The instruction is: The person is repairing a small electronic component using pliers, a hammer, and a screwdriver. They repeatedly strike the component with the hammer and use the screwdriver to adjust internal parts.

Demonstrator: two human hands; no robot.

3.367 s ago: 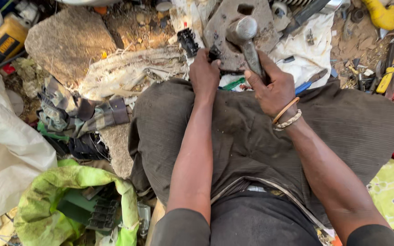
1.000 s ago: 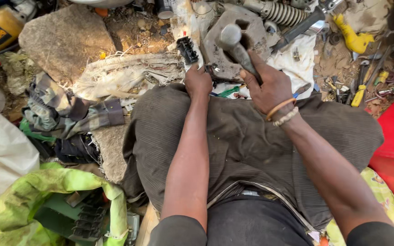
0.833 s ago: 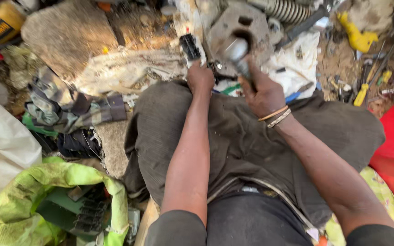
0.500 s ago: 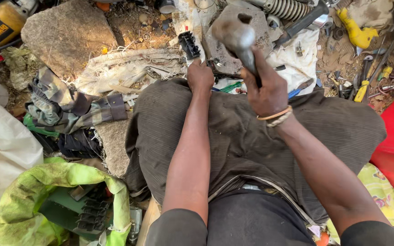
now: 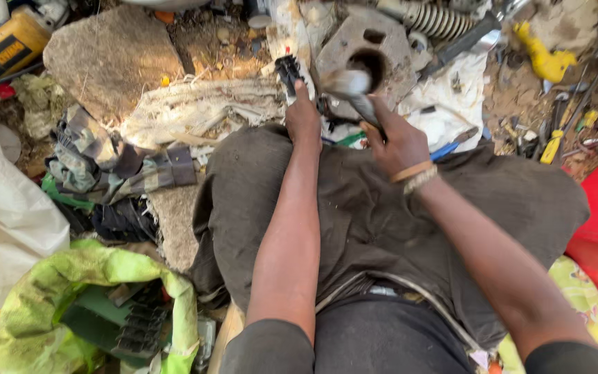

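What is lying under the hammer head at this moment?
Under the blurred hammer, held by the right hand, lies a grey metal plate with a round hole. The hammer hides the hole's near edge.

The bare dirt ground (image 5: 233,48) is strewn with a flat grey stone slab (image 5: 109,59), a grey perforated metal plate (image 5: 372,52), crumpled white cloth (image 5: 444,104) and scattered tools (image 5: 555,142).

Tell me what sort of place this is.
Probably an informal outdoor repair or scrap yard: bare dirt ground strewn with a grey coil spring, a heavy grey metal plate with a round hole, and a yellow power tool.
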